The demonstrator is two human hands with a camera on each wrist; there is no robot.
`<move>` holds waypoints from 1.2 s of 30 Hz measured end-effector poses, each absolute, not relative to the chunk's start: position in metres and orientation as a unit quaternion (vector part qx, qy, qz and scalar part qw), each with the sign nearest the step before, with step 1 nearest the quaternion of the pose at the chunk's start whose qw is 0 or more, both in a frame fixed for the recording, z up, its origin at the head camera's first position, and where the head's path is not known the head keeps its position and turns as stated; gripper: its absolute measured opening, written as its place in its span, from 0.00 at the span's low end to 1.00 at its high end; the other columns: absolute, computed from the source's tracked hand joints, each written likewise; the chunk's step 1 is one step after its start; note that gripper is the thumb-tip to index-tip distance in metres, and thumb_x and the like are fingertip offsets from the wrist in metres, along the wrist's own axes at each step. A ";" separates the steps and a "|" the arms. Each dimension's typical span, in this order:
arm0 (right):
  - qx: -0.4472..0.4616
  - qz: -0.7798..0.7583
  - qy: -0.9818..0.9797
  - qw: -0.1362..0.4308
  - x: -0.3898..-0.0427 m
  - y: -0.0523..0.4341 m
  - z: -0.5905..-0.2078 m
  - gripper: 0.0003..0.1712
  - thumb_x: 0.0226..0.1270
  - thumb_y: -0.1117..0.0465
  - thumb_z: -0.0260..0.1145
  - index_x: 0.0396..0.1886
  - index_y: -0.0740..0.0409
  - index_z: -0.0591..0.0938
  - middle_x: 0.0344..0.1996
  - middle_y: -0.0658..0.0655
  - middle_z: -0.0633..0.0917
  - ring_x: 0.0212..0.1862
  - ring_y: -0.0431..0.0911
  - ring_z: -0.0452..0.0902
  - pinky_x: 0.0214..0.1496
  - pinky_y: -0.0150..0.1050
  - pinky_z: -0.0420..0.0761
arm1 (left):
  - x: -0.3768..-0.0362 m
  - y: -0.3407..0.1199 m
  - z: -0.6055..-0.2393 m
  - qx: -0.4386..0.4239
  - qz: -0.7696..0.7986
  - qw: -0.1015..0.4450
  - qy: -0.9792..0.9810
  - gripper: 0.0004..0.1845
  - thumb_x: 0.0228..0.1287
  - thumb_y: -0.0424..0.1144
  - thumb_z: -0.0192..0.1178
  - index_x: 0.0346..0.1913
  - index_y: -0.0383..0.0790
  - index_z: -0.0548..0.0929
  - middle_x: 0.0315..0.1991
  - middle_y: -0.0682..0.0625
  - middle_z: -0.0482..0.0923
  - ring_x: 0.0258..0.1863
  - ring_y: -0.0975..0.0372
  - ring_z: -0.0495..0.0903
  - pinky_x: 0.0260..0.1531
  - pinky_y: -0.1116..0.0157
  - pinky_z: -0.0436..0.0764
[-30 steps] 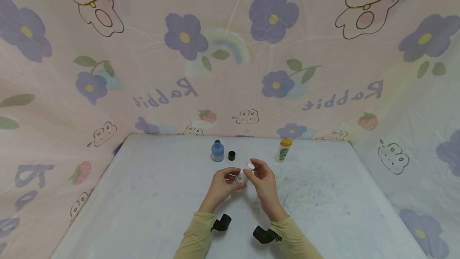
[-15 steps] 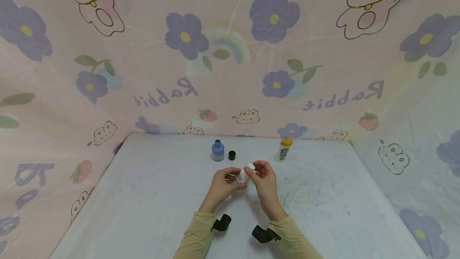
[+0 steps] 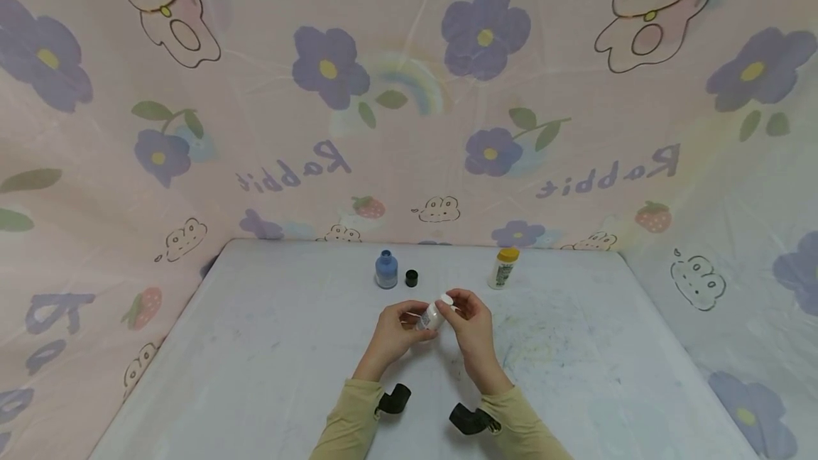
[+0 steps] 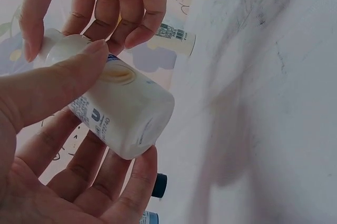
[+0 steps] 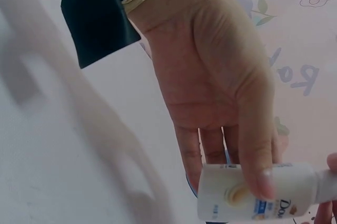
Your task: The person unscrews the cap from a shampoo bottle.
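Observation:
A small white lotion bottle [image 3: 430, 317] with printed lettering is held tilted above the table, its white cap [image 3: 446, 299] pointing up and to the right. My left hand [image 3: 394, 330] grips the body, thumb on one side and fingers on the other. At the neck end, my right hand [image 3: 474, 324] pinches the cap between thumb and fingers. In the left wrist view the bottle's base [image 4: 152, 126] faces the camera. The right wrist view shows the left thumb [image 5: 258, 171] across the label, with only the right fingertips at the edge.
Farther back stands a blue bottle [image 3: 386, 273] with its neck uncovered. A black cap [image 3: 412, 278] lies beside it. A cream bottle with a yellow lid [image 3: 508, 255] is at the back right. The white table [image 3: 287, 346] meets a patterned curtain [image 3: 409, 155].
The right fingers have drawn back and curled more at the cap, shifting slightly right and lower. The left hand keeps its grip on the bottle body; the standing bottles have not moved.

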State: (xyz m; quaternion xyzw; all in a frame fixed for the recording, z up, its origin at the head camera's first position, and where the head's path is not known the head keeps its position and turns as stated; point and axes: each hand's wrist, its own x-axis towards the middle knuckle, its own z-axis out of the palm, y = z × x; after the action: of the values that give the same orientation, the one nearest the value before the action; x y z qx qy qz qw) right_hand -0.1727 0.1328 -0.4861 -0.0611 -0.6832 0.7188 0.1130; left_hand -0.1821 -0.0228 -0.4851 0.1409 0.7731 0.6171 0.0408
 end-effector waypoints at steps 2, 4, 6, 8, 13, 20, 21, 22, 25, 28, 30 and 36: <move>-0.058 0.719 -0.683 0.113 -0.172 0.134 -0.487 0.23 0.58 0.60 0.73 0.49 0.68 0.78 0.44 0.63 0.80 0.46 0.47 0.75 0.46 0.33 0.73 | -0.177 -0.023 -0.475 0.142 0.621 0.042 0.770 0.23 0.47 0.27 0.73 0.49 0.31 0.82 0.46 0.40 0.81 0.43 0.46 0.78 0.47 0.44 0.75; -0.055 0.722 -0.681 0.110 -0.172 0.134 -0.487 0.22 0.58 0.60 0.73 0.49 0.67 0.79 0.44 0.62 0.80 0.46 0.48 0.75 0.46 0.33 0.74 | -0.172 -0.024 -0.466 0.143 0.620 0.043 0.770 0.22 0.48 0.26 0.72 0.49 0.29 0.81 0.45 0.38 0.80 0.43 0.45 0.77 0.47 0.44 0.75; -0.051 0.726 -0.677 0.106 -0.172 0.135 -0.488 0.22 0.58 0.60 0.73 0.49 0.67 0.79 0.45 0.62 0.81 0.47 0.48 0.75 0.46 0.33 0.74 | -0.170 -0.024 -0.462 0.144 0.619 0.044 0.770 0.22 0.48 0.26 0.72 0.49 0.28 0.81 0.46 0.37 0.80 0.44 0.44 0.77 0.48 0.44 0.75; -0.048 0.728 -0.676 0.103 -0.172 0.135 -0.488 0.22 0.58 0.61 0.72 0.50 0.67 0.80 0.46 0.64 0.81 0.47 0.49 0.75 0.46 0.33 0.74 | -0.168 -0.025 -0.460 0.146 0.619 0.045 0.770 0.22 0.49 0.26 0.72 0.50 0.28 0.81 0.46 0.36 0.80 0.44 0.44 0.77 0.48 0.44 0.75; -0.039 0.737 -0.668 0.095 -0.168 0.135 -0.480 0.21 0.60 0.64 0.71 0.51 0.69 0.80 0.47 0.65 0.81 0.48 0.52 0.75 0.45 0.32 0.76 | -0.171 -0.027 -0.464 0.150 0.622 0.040 0.768 0.22 0.48 0.25 0.72 0.50 0.28 0.81 0.46 0.37 0.80 0.43 0.44 0.78 0.47 0.44 0.76; -0.030 0.744 -0.662 0.090 -0.170 0.136 -0.485 0.20 0.62 0.68 0.68 0.53 0.68 0.79 0.48 0.61 0.82 0.47 0.53 0.77 0.45 0.33 0.78 | -0.191 -0.027 -0.502 0.138 0.611 0.036 0.779 0.24 0.46 0.33 0.76 0.50 0.38 0.83 0.46 0.47 0.81 0.42 0.54 0.79 0.46 0.52 0.78; -0.028 0.744 -0.662 0.087 -0.170 0.136 -0.484 0.20 0.62 0.69 0.67 0.54 0.68 0.79 0.48 0.61 0.82 0.48 0.53 0.77 0.45 0.33 0.78 | -0.191 -0.028 -0.501 0.137 0.611 0.036 0.779 0.24 0.46 0.33 0.76 0.50 0.39 0.83 0.46 0.48 0.81 0.42 0.55 0.79 0.46 0.53 0.78; -0.025 0.745 -0.661 0.085 -0.169 0.137 -0.484 0.20 0.62 0.69 0.67 0.54 0.68 0.79 0.49 0.61 0.82 0.49 0.54 0.76 0.46 0.33 0.78 | -0.192 -0.028 -0.502 0.138 0.616 0.036 0.775 0.24 0.46 0.33 0.76 0.50 0.39 0.83 0.46 0.47 0.81 0.42 0.54 0.79 0.46 0.52 0.78; -0.016 0.745 -0.662 0.083 -0.169 0.137 -0.484 0.21 0.63 0.69 0.67 0.56 0.67 0.79 0.51 0.61 0.81 0.52 0.55 0.75 0.47 0.32 0.77 | -0.192 -0.028 -0.502 0.145 0.629 0.033 0.763 0.24 0.46 0.31 0.75 0.50 0.38 0.83 0.46 0.45 0.81 0.42 0.52 0.79 0.46 0.49 0.78; -0.009 0.745 -0.661 0.086 -0.168 0.136 -0.484 0.23 0.62 0.67 0.68 0.57 0.66 0.78 0.54 0.63 0.80 0.54 0.55 0.74 0.49 0.32 0.76 | -0.191 -0.028 -0.501 0.145 0.630 0.036 0.762 0.24 0.46 0.31 0.75 0.51 0.38 0.83 0.46 0.45 0.81 0.43 0.52 0.79 0.46 0.49 0.77; -0.011 0.742 -0.664 0.088 -0.169 0.135 -0.484 0.24 0.61 0.66 0.70 0.57 0.65 0.77 0.54 0.64 0.79 0.54 0.54 0.73 0.51 0.32 0.75 | -0.191 -0.028 -0.500 0.140 0.623 0.041 0.768 0.24 0.46 0.33 0.76 0.50 0.39 0.83 0.46 0.47 0.81 0.43 0.53 0.79 0.47 0.51 0.78; -0.044 0.735 -0.669 0.103 -0.170 0.133 -0.485 0.25 0.58 0.63 0.72 0.53 0.64 0.76 0.49 0.64 0.78 0.50 0.49 0.73 0.49 0.32 0.73 | -0.191 -0.026 -0.501 0.136 0.609 0.046 0.780 0.24 0.46 0.35 0.76 0.50 0.41 0.83 0.46 0.49 0.81 0.43 0.56 0.79 0.46 0.56 0.78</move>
State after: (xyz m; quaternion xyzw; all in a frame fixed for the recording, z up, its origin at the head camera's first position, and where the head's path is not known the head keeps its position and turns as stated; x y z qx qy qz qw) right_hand -0.1704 0.1326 -0.4845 -0.0444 -0.6690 0.7348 0.1028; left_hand -0.1914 -0.0258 -0.5007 0.1363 0.7800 0.6090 0.0461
